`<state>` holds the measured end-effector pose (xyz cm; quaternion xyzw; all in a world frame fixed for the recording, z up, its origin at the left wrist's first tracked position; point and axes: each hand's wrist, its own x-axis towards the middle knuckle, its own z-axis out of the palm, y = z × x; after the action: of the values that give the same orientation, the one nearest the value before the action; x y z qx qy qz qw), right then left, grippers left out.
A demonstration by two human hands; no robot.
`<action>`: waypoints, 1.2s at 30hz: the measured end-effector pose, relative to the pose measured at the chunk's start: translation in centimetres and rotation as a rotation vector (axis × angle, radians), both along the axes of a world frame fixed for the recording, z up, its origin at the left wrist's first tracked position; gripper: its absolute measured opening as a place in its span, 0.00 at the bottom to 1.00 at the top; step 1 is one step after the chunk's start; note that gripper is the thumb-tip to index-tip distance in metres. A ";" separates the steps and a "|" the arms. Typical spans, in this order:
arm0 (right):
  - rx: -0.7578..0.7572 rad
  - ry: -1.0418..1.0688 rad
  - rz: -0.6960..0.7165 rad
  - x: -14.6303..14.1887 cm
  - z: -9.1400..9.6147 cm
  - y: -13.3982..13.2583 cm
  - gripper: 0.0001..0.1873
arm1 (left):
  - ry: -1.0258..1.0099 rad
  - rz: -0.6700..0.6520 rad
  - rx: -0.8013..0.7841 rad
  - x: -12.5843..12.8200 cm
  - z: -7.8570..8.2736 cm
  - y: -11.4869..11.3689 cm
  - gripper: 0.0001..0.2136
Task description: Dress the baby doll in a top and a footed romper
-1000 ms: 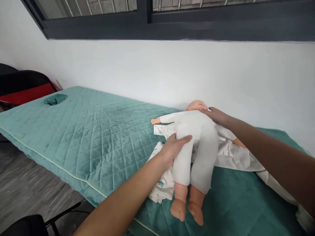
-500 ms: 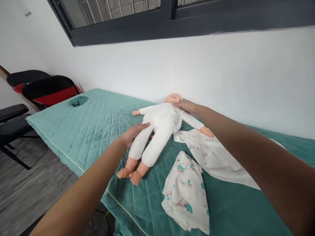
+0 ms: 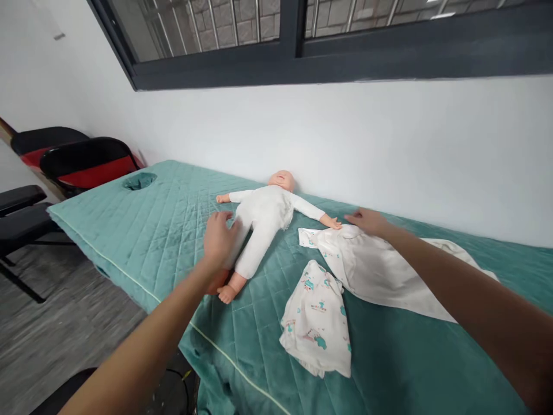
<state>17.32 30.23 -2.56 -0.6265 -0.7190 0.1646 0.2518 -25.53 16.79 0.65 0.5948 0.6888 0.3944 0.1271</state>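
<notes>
A soft baby doll in a white one-piece suit lies face up on a teal quilted massage bed. Its head is toward the white wall, its feet toward the bed's near edge, and its arms are spread wide to either side. Its long axis runs slantwise, from the head at the far right down to the bare feet at the near left.

The left hand is over the doll's leg on that side and hides most of it. Its grip is open, with the fingers loosely bent and closed around nothing. Whether the palm presses on the leg or only hovers over it cannot be told.

The right hand lies flat with an open grip on the upper end of a plain white garment spread out on the bed, holding nothing. Its fingertips are just beside the doll's outstretched hand. The garment stretches away from the doll along the bed.

The left hand is the nearer one to the doll's body and the right hand the nearer one to the garment.

Between the two forearms and apart from the doll lies a crumpled white cloth printed with small teal figures. Black and red folding chairs stand beyond the head of the bed, under a dark-framed window.
</notes>
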 end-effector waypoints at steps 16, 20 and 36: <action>0.219 -0.435 0.316 0.8 11.2 -23.9 0.18 | 0.239 -0.843 0.277 18.1 1.7 -13.8 0.08; 0.280 -0.349 0.428 1.1 14.0 -30.9 0.18 | 0.391 -0.839 0.515 21.8 4.3 -16.2 0.08; -0.352 0.562 0.111 5.5 8.8 -43.1 0.27 | -0.761 -0.638 0.251 29.6 7.9 -24.3 0.17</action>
<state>22.78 -12.84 6.20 -0.5502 -0.6153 0.4659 0.3189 4.10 -7.50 8.50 0.6006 0.3251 0.6042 0.4105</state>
